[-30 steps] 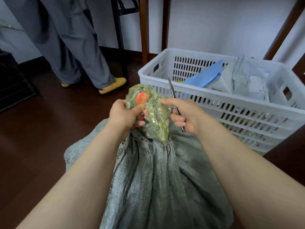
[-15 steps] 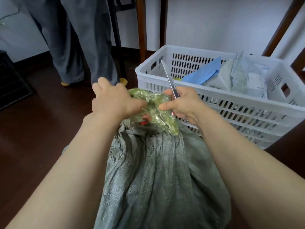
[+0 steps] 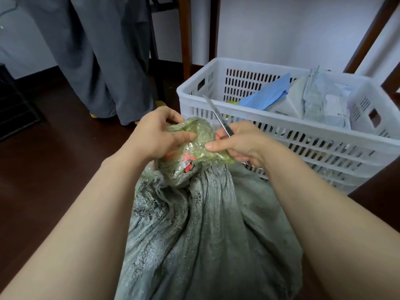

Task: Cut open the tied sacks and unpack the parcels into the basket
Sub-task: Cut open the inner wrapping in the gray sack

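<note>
A person's left hand (image 3: 155,135) is gripping the taped neck (image 3: 194,148) of a grey woven sack (image 3: 205,234). Its fingers are curling over the top and its thumb is pressing into the glossy, greenish wrapping, where red scraps are showing through. The right hand (image 3: 242,144) is clenching a slim knife (image 3: 217,115), the blade pointing up and away toward a white slotted basket (image 3: 292,126), while its thumb is pushing against the right side of the same wrapped bundle. The sack is standing between the person's forearms on a dark wooden floor (image 3: 54,169), its cloth gathering in folds below the tape. The basket is sitting on the floor just beyond the hands, holding a blue parcel (image 3: 268,94) and pale grey parcels (image 3: 324,100). At the back left, someone in loose grey trousers (image 3: 104,61) and yellow shoes (image 3: 160,103) is standing beside dark wooden legs (image 3: 186,35).
</note>
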The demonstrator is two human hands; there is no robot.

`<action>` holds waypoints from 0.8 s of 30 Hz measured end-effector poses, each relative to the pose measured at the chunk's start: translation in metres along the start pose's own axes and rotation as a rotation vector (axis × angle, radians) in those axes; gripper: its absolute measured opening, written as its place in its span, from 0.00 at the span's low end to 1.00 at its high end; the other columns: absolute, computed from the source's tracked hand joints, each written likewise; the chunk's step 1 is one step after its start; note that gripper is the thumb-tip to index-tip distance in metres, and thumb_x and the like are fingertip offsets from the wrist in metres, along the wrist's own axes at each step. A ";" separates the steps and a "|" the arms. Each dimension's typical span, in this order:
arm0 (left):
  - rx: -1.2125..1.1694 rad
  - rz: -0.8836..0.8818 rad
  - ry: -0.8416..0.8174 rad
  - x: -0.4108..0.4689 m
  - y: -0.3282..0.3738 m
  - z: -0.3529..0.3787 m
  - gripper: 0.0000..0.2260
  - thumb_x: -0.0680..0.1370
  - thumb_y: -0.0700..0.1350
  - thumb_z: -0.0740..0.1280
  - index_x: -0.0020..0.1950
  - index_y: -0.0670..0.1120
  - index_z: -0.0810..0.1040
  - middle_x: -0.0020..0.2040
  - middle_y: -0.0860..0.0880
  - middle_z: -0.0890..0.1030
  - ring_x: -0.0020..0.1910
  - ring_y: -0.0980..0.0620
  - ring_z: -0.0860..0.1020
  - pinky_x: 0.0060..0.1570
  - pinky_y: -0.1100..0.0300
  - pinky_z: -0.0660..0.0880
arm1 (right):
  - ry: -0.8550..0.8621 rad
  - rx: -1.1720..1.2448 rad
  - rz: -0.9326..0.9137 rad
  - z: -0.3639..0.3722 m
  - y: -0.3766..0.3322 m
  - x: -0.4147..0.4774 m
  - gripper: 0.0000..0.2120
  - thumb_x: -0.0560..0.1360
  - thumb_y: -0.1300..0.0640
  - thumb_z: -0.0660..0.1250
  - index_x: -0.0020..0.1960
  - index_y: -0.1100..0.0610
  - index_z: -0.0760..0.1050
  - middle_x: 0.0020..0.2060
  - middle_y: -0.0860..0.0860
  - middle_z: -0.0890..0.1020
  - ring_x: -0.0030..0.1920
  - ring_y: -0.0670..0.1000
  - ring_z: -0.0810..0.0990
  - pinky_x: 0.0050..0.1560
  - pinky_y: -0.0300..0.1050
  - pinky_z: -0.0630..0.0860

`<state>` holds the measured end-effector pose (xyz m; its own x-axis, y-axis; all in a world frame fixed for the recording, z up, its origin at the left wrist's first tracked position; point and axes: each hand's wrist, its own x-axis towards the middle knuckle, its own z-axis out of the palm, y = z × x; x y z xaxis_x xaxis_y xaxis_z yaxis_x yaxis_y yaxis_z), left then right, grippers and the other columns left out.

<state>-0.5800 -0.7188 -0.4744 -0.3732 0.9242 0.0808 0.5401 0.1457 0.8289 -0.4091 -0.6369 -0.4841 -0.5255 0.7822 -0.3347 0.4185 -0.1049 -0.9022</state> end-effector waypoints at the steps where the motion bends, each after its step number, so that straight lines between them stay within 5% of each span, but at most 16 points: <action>1: -0.010 -0.016 -0.020 0.000 0.000 0.001 0.20 0.67 0.49 0.77 0.53 0.43 0.77 0.36 0.45 0.80 0.31 0.49 0.77 0.32 0.54 0.78 | 0.064 -0.014 -0.032 0.003 0.000 0.003 0.16 0.63 0.61 0.78 0.46 0.55 0.74 0.30 0.48 0.73 0.21 0.41 0.67 0.19 0.32 0.61; 5: -0.039 -0.117 -0.036 -0.003 -0.006 0.004 0.20 0.68 0.59 0.72 0.47 0.42 0.83 0.35 0.48 0.79 0.31 0.54 0.76 0.35 0.61 0.73 | 0.189 -0.053 -0.121 0.012 0.009 0.012 0.19 0.64 0.62 0.78 0.52 0.58 0.76 0.40 0.49 0.78 0.34 0.43 0.77 0.29 0.33 0.70; 8: -0.078 -0.203 0.008 -0.002 -0.021 0.001 0.13 0.75 0.54 0.69 0.41 0.44 0.82 0.36 0.47 0.79 0.32 0.51 0.76 0.38 0.54 0.75 | 0.109 -0.009 -0.132 0.007 0.013 0.006 0.17 0.71 0.51 0.73 0.58 0.54 0.77 0.43 0.57 0.82 0.20 0.41 0.67 0.20 0.33 0.63; 10: -0.072 -0.219 0.048 -0.001 -0.030 -0.001 0.15 0.76 0.55 0.68 0.39 0.44 0.81 0.36 0.44 0.78 0.34 0.47 0.77 0.39 0.47 0.79 | 0.091 0.014 -0.165 -0.001 0.010 0.003 0.14 0.76 0.44 0.64 0.58 0.47 0.78 0.51 0.58 0.82 0.21 0.43 0.62 0.19 0.34 0.60; 14: -0.012 -0.167 0.120 0.005 -0.040 0.001 0.23 0.76 0.56 0.67 0.44 0.34 0.81 0.36 0.40 0.77 0.34 0.44 0.76 0.40 0.44 0.79 | -0.022 -0.264 -0.249 -0.003 0.004 -0.004 0.15 0.81 0.47 0.55 0.64 0.48 0.73 0.32 0.49 0.75 0.21 0.43 0.63 0.20 0.33 0.60; 20: 0.079 -0.055 0.138 0.011 -0.047 0.003 0.27 0.78 0.56 0.64 0.43 0.30 0.77 0.34 0.43 0.70 0.34 0.48 0.70 0.38 0.55 0.69 | -0.119 -0.702 -0.355 0.011 -0.004 -0.009 0.12 0.83 0.52 0.52 0.51 0.55 0.72 0.30 0.44 0.68 0.31 0.37 0.73 0.32 0.32 0.66; 22: 0.105 -0.045 0.131 0.011 -0.049 0.002 0.27 0.78 0.57 0.63 0.43 0.31 0.78 0.34 0.43 0.70 0.34 0.49 0.69 0.39 0.56 0.69 | -0.111 -0.754 -0.377 0.008 -0.005 -0.009 0.13 0.82 0.51 0.54 0.43 0.52 0.72 0.30 0.44 0.70 0.31 0.39 0.72 0.36 0.36 0.68; 24: 0.108 -0.038 0.119 0.012 -0.051 0.002 0.27 0.78 0.58 0.63 0.43 0.31 0.78 0.34 0.43 0.71 0.35 0.49 0.70 0.39 0.52 0.73 | -0.090 -0.779 -0.388 0.005 -0.004 -0.007 0.15 0.81 0.48 0.55 0.46 0.52 0.77 0.36 0.46 0.77 0.40 0.45 0.76 0.45 0.41 0.73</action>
<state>-0.6104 -0.7146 -0.5169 -0.4781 0.8700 0.1203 0.5991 0.2229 0.7690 -0.4104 -0.6449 -0.4792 -0.7784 0.6209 -0.0926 0.5679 0.6336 -0.5253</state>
